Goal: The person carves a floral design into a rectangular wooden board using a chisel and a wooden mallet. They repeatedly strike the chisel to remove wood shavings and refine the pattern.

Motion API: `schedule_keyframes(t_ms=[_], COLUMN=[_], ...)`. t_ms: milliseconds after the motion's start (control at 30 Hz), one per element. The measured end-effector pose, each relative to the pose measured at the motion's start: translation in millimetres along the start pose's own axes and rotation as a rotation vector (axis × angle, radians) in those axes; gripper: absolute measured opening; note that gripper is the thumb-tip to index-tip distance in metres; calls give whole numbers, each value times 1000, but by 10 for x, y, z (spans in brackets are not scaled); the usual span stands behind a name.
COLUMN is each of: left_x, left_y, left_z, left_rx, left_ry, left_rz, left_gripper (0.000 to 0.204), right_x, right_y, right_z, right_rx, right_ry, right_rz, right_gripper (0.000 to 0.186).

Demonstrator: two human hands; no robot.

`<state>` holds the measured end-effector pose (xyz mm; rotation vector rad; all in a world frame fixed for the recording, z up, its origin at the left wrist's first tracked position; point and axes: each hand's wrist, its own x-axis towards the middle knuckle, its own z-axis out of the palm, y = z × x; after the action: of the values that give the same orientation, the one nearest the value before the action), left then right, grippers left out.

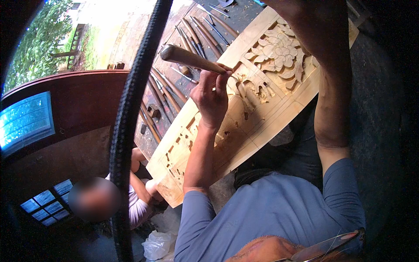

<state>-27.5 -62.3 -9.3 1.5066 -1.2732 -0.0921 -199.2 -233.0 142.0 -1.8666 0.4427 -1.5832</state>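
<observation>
My left hand (211,98) is closed around the thin end of a club-shaped wooden tool (190,59). Its thick, rounded end points up and to the left; whether a blade sits at the other end is hidden. Under the hand lies a long pale carved wood panel (257,135), slanting from lower left to upper right. A raised flower with leaves (279,52) fills its far part, while the middle and near parts show gouged hollows and drawn lines. Shavings lie in the hollows. My right forearm (329,87) reaches over the panel's right side, and its hand is out of view past the upper edge.
Many wooden-handled carving tools (203,35) lie on the table along the panel's far left side. A person in a light shirt (139,207) sits at the lower left, near a white plastic bag (158,244). A thick black braided cord (131,109) crosses the view.
</observation>
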Motion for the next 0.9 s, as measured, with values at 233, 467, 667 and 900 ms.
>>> schedule_keyframes(t_ms=[233, 467, 667, 900], left_x=[0, 63, 17, -7], left_y=[-32, 93, -19, -75], left_z=[42, -4, 1, 4], left_rx=[-50, 199, 57, 58], left_ry=[58, -43, 10, -21], left_rz=[10, 154, 0, 112], left_gripper=[7, 7, 12, 10], right_x=[-17, -34, -11, -33], right_y=[124, 234, 373, 292], right_z=[89, 207, 229, 178], right_rx=[69, 125, 206, 128], right_ry=[6, 11, 1, -26], right_rz=[-41, -97, -156, -144], right_gripper=[49, 49, 50, 48])
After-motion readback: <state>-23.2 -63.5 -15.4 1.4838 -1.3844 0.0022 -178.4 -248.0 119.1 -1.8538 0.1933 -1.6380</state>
